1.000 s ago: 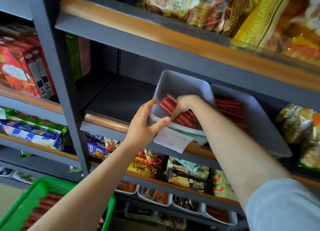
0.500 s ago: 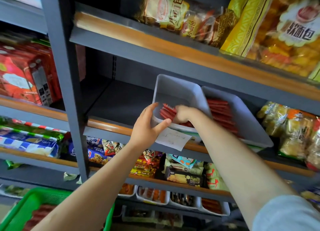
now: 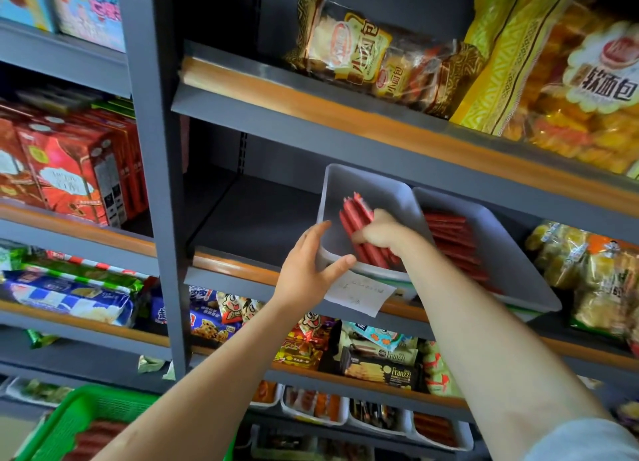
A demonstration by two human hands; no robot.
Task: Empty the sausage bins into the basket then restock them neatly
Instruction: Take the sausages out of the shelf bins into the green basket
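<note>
Head view: left hand [image 3: 308, 266] grips bin [image 3: 359, 191]; right hand [image 3: 380, 233] clutches sausages [image 3: 356, 218].

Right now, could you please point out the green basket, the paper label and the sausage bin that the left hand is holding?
Green basket [image 3: 74, 414]: head view, on its top rim.
Paper label [image 3: 359, 293]: head view, on the middle of the sheet.
Sausage bin [image 3: 366, 189]: head view, on its bare back wall.
</note>
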